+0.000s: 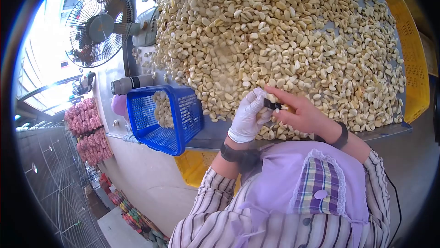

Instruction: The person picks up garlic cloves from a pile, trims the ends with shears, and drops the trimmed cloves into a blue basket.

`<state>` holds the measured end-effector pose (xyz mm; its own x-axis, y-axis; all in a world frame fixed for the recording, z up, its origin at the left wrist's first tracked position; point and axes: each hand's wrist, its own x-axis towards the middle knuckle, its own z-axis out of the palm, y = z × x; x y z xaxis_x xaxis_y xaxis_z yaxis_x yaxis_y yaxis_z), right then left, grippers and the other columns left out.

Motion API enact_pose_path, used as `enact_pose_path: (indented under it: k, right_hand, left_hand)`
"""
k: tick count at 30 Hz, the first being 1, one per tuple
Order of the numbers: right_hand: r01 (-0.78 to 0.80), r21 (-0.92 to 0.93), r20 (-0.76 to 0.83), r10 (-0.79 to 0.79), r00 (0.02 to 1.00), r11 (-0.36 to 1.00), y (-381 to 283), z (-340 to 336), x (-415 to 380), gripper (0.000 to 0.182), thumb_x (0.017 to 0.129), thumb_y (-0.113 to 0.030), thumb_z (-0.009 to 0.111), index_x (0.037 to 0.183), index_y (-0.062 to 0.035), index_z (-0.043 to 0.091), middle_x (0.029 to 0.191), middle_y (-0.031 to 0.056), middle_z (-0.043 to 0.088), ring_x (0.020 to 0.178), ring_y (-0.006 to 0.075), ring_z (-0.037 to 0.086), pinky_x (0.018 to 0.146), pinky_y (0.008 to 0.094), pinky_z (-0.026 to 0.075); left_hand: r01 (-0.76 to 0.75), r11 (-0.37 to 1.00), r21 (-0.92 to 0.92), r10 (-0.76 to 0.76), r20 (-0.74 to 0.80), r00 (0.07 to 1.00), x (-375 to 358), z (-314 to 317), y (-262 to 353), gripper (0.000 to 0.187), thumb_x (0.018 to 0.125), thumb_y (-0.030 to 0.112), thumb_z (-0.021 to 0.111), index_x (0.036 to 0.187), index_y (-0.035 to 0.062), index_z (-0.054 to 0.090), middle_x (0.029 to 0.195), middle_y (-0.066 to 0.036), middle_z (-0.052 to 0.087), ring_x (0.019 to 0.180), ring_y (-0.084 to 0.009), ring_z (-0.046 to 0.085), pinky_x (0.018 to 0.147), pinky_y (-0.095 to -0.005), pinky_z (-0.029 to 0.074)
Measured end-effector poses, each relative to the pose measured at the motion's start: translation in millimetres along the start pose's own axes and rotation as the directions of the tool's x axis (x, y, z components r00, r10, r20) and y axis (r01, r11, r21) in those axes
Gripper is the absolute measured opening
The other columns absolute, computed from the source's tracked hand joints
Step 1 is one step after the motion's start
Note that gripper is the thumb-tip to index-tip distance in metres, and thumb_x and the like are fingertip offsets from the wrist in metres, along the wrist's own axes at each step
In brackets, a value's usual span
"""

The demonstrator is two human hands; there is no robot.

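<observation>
My left hand (249, 116), in a white glove, is closed at the near edge of a wide heap of pale, curved pieces (256, 41). Its fingertips meet those of my bare right hand (300, 112). Between the two hands is a small black tool (272, 105), with a pale piece (271, 97) right above it. The index finger and thumb of my right hand close around the tool's end. What my gloved fingers grip is hidden. Both hands are just above the front edge of the heap.
Left of the heap stands a blue basket (185, 117) with pale pieces inside. A fan (101, 28) and a grey cylinder (133, 83) are farther left. One yellow crate (412, 60) is at the right, another (195, 167) below the table edge. Red net sacks (85, 119) lie at far left.
</observation>
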<state>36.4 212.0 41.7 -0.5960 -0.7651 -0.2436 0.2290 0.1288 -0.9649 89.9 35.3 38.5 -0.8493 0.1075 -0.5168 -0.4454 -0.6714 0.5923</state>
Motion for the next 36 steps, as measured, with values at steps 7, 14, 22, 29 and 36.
enact_pose_path:
  k: [7,14,22,29,36]
  right_hand:
    - [-0.070,0.089,-0.048,0.075,0.996,0.994,-3.7,-3.8,0.0,0.050,0.087,-0.014,0.053,0.136,-0.0166,0.043,0.060,-0.0044,0.048,0.054,0.0032,0.042,0.052,0.0196,0.038]
    - [-0.076,0.485,-0.170,0.179,0.969,0.871,0.3,-12.1,-0.8,0.045,0.091,-0.009,0.044,0.136,-0.0080,0.041,0.060,-0.0025,0.047,0.043,0.0037,0.039,0.043,0.0179,0.035]
    - [-0.132,0.424,-0.154,0.215,0.964,0.896,-2.6,-11.0,-3.6,0.044,0.091,-0.014,0.050,0.135,-0.0130,0.044,0.062,-0.0032,0.050,0.044,0.0018,0.042,0.043,0.0170,0.036]
    - [-0.092,0.480,-0.169,0.195,0.966,0.872,-4.2,-12.6,-3.4,0.048,0.090,-0.016,0.053,0.136,-0.0124,0.041,0.062,-0.0032,0.050,0.047,0.0028,0.043,0.046,0.0176,0.038]
    - [-0.110,0.110,-0.065,0.118,0.991,0.988,-10.1,-5.7,-1.9,0.062,0.085,-0.021,0.059,0.140,-0.0088,0.033,0.068,-0.0026,0.051,0.059,0.0052,0.047,0.054,0.0225,0.038]
  left_hand:
    - [0.193,0.932,-0.306,-0.144,0.177,0.974,-6.3,-19.6,-16.6,0.027,0.090,0.035,0.056,0.090,0.0085,0.050,0.066,-0.002,0.049,0.042,-0.0056,0.032,0.035,-0.0178,0.025]
    - [-0.297,0.954,0.034,0.297,-0.224,0.928,8.3,-69.1,36.1,0.023,0.088,0.017,0.055,0.109,0.0079,0.057,0.077,-0.002,0.056,0.051,-0.0078,0.043,0.044,-0.0156,0.035]
    - [0.237,0.112,0.965,0.624,-0.254,0.739,46.2,-92.8,67.9,0.030,0.077,0.024,0.071,0.089,-0.0029,0.067,0.077,-0.006,0.066,0.071,-0.0120,0.061,0.065,-0.0255,0.048]
    - [-0.130,0.923,0.363,0.260,-0.337,0.905,15.3,-50.8,49.7,0.030,0.085,0.017,0.064,0.107,-0.0026,0.061,0.084,-0.003,0.064,0.063,-0.0038,0.052,0.048,-0.0152,0.036]
    - [-0.064,0.985,0.163,0.102,-0.232,0.967,0.1,5.8,17.8,0.025,0.085,0.002,0.058,0.110,-0.0014,0.059,0.084,-0.003,0.062,0.063,-0.0051,0.050,0.050,-0.0162,0.037]
